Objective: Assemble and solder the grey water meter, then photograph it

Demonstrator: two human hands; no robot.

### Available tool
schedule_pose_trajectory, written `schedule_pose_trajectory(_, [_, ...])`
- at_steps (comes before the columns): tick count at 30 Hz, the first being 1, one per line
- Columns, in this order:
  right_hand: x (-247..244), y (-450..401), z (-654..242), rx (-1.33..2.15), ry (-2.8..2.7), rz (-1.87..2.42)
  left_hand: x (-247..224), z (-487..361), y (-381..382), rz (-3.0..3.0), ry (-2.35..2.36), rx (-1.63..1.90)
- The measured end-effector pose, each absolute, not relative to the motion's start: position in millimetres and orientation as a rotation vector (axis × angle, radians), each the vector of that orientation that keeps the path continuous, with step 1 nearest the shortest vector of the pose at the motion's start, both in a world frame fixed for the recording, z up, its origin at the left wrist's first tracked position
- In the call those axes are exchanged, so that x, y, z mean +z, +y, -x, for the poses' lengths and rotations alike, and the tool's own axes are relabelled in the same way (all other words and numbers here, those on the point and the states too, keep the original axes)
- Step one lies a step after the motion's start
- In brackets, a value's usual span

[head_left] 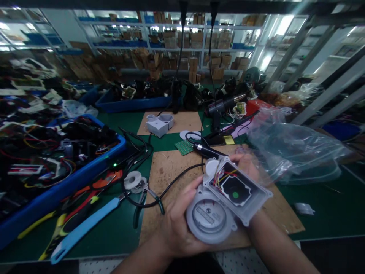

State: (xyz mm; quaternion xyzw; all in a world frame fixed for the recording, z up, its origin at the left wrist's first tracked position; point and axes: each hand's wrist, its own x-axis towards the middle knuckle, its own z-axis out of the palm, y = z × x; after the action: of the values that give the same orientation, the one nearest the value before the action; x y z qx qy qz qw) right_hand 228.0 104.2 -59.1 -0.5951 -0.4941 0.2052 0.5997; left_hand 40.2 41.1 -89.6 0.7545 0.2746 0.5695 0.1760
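A grey meter housing point(209, 228) is held up over the wooden board, tilted toward me. Its round dial faces up, and the attached rectangular box shows thin coloured wires and a dark plate with a green dot. My left hand point(182, 224) grips the round part from the left, fingers wrapped beneath it. At the box's far right side, my right hand point(246, 165) closes on the edge, partly hidden behind the housing. Just beyond lies a black pen-like tool point(209, 152) with a cable, beside a green circuit board point(184, 147).
Left are a blue bin point(114, 146) of wired parts, pliers point(148, 199), a light-blue-handled tool point(85, 228) and a solder roll point(132, 180). Another grey housing point(160, 125) sits on the far board. A heat gun point(216, 110) and clear plastic bags point(296, 148) lie right.
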Motion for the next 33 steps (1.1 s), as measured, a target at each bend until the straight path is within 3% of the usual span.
schedule_pose_trajectory(10, [-52.3, 97.0, -228.0, 0.456, -1.143, 1.281, -88.7, -35.2, 42.5, -2.232, 0.713, 1.618])
schedule_pose_trajectory(17, [-52.0, 104.3, -232.3, 0.551, -1.498, 1.242, -67.1, -23.7, 28.8, -2.065, 1.144, 1.688])
schedule_pose_trajectory(21, [-49.3, 121.7, -249.9, 0.415, -1.589, 1.388, -72.8, 3.2, 10.7, -2.288, 1.391, 1.502])
schedule_pose_trajectory(33, [-77.9, 142.9, -281.7, 0.125, -1.975, 1.847, -86.5, 37.7, -14.9, -2.249, 1.348, 1.076])
